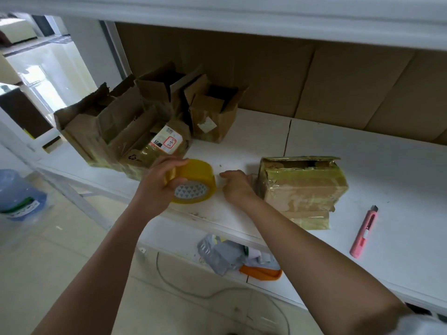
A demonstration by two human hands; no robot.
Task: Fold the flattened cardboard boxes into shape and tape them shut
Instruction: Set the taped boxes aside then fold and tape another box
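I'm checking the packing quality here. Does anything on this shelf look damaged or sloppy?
Yes. The taped box beside the right hand has a torn, gaping top edge and a loose flap sticking out underneath. The big box at the far left also has a ragged, ripped flap.

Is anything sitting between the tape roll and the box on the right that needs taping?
Only the right hand itself. The left hand grips the yellow tape roll, and the right hand lies on the bare white shelf between roll and taped box. The pink cutter lies beyond the box.
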